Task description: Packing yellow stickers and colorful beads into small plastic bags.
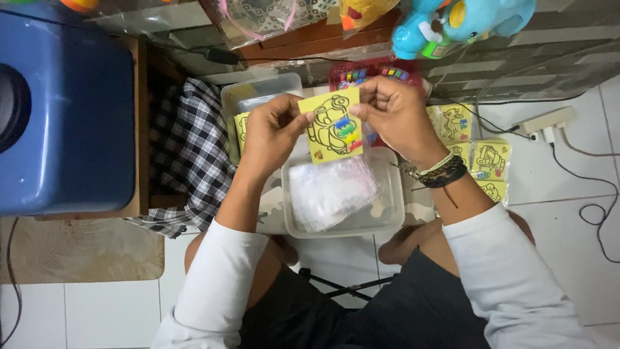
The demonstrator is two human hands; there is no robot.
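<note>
1. A big blue plastic container (64, 110) fills the upper left, resting on a wooden ledge, well apart from the hands
2. A black-and-white checked cloth (190, 152) lies on the floor between that container and the person's left arm
3. A clear plastic tub (387, 216) sits on the floor just below the hands, with a heap of small clear plastic bags (329, 190) inside it
4. A blue toy (465, 19) lies at the top right, near a white power strip (546, 123)
5. More yellow cards (491, 158) lie spread on the floor just beside the right wrist
6. The left hand (271, 132) pinches the left edge of a yellow picture card (323, 126), held up above the tub
7. The right hand (394, 113) grips the card's right top corner, fingers curled over small coloured packets (349, 132) on its face
</note>
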